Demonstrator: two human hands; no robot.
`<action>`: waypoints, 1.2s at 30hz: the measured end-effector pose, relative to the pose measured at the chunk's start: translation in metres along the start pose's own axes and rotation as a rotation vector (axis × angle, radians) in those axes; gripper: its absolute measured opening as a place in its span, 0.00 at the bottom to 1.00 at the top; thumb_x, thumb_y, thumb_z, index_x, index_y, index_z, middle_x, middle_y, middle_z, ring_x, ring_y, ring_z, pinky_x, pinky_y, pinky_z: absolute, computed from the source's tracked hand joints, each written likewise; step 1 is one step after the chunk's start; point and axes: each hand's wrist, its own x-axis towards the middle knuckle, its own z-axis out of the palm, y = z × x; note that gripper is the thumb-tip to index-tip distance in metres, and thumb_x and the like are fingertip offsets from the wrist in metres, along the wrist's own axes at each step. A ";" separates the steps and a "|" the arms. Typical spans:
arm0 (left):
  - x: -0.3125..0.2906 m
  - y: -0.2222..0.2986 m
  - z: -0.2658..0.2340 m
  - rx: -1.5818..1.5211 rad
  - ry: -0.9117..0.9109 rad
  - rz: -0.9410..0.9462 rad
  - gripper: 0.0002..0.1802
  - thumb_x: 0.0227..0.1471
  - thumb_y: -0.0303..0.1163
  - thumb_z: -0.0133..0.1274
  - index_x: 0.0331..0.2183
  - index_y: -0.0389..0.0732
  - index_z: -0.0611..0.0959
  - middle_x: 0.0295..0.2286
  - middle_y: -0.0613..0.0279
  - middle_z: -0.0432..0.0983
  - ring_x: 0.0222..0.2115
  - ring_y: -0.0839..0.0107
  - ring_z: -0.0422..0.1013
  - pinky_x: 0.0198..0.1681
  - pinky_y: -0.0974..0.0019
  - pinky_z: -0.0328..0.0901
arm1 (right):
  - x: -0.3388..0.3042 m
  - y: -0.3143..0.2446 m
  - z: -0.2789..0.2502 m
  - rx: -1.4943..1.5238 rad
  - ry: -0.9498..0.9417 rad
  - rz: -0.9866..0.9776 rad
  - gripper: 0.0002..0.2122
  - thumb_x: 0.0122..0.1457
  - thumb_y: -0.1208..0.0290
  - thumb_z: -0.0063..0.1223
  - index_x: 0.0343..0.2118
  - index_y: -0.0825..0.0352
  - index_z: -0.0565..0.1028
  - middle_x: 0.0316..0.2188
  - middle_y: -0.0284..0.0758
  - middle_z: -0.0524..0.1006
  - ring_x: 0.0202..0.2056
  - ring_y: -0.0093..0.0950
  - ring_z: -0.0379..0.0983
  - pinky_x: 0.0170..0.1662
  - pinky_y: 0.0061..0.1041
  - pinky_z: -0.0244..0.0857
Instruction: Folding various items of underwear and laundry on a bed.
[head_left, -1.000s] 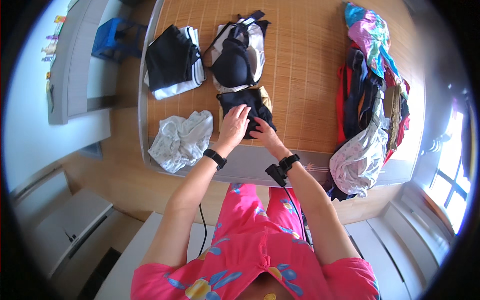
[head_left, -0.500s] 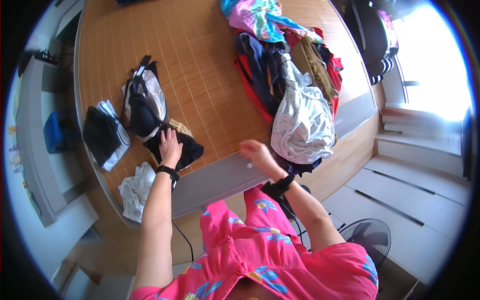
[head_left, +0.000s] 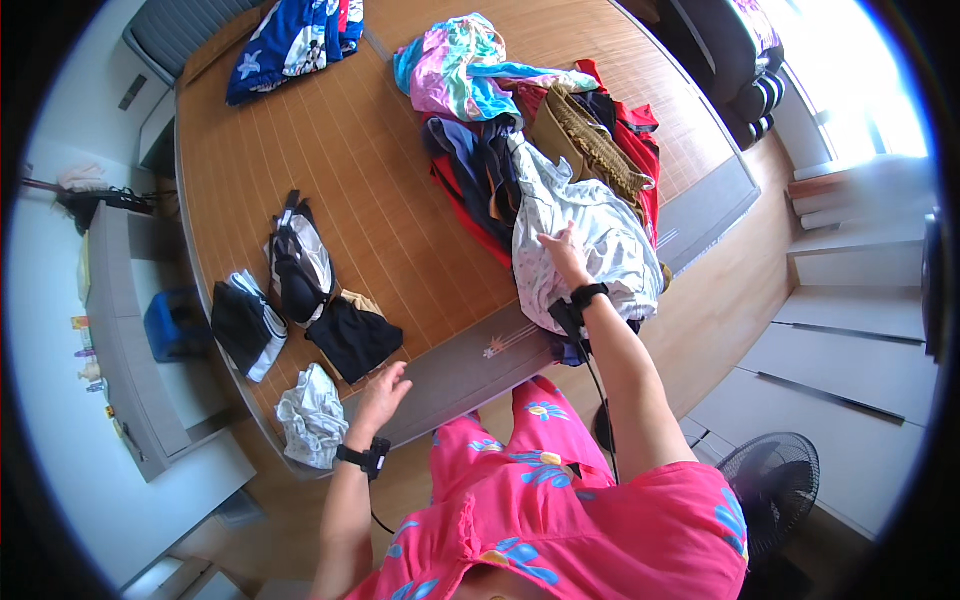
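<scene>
My right hand (head_left: 567, 258) is over the white patterned garment (head_left: 600, 235) at the near end of a clothes pile, fingers apart; whether it presses on the cloth is hard to tell. My left hand (head_left: 380, 400) hovers open at the near edge of the bed mat, holding nothing. Just beyond it lies a folded black garment (head_left: 354, 338), with beige cloth (head_left: 368, 302) showing under it. Farther off is a black bra (head_left: 300, 285) on pale cloth. To the left are folded black and white clothes (head_left: 243, 322) and a crumpled white garment (head_left: 310, 420).
The pile also holds a pastel tie-dye garment (head_left: 460, 75), an olive one (head_left: 590, 140), and dark and red ones. A blue printed cloth (head_left: 300, 50) lies at the far left of the bamboo mat (head_left: 400, 190). A black fan (head_left: 770, 480) stands at the right.
My left hand has lifted off the black garment and drawn back toward me. My right hand has moved forward and right, onto the white patterned garment. The view has shifted.
</scene>
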 end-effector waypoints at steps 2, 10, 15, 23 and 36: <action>-0.004 0.020 0.001 -0.012 -0.038 -0.025 0.22 0.50 0.32 0.55 0.48 0.39 0.73 0.40 0.52 0.76 0.40 0.64 0.74 0.44 0.65 0.68 | 0.006 0.000 0.001 0.086 0.038 -0.092 0.24 0.49 0.59 0.56 0.46 0.69 0.69 0.38 0.46 0.74 0.40 0.38 0.71 0.44 0.33 0.63; 0.032 0.099 -0.004 -0.856 -0.122 -0.195 0.31 0.56 0.51 0.48 0.53 0.37 0.68 0.46 0.57 0.73 0.47 0.69 0.69 0.50 0.63 0.63 | -0.121 -0.067 -0.019 0.434 -0.337 -0.695 0.05 0.53 0.79 0.51 0.33 0.66 0.73 0.25 0.31 0.71 0.28 0.22 0.67 0.32 0.23 0.64; 0.059 0.160 0.003 -1.467 -0.502 -0.244 0.38 0.55 0.59 0.42 0.53 0.37 0.67 0.46 0.56 0.72 0.45 0.67 0.69 0.51 0.63 0.63 | -0.232 -0.097 -0.044 0.378 -0.817 -0.917 0.06 0.54 0.74 0.52 0.33 0.69 0.73 0.33 0.41 0.72 0.35 0.38 0.71 0.40 0.30 0.64; 0.028 0.179 -0.031 -0.997 -0.065 -0.082 0.16 0.54 0.31 0.53 0.44 0.36 0.76 0.37 0.66 0.76 0.37 0.77 0.71 0.43 0.71 0.65 | -0.221 -0.086 -0.087 0.360 -0.926 -0.711 0.09 0.56 0.74 0.50 0.40 0.69 0.74 0.35 0.39 0.76 0.38 0.31 0.74 0.42 0.27 0.66; -0.108 0.234 -0.186 -0.605 -0.226 0.403 0.14 0.54 0.26 0.53 0.44 0.36 0.78 0.37 0.67 0.77 0.39 0.79 0.69 0.45 0.72 0.63 | -0.223 -0.227 -0.094 0.397 -0.803 -1.007 0.47 0.40 0.69 0.68 0.62 0.68 0.49 0.61 0.46 0.53 0.63 0.36 0.48 0.63 0.28 0.45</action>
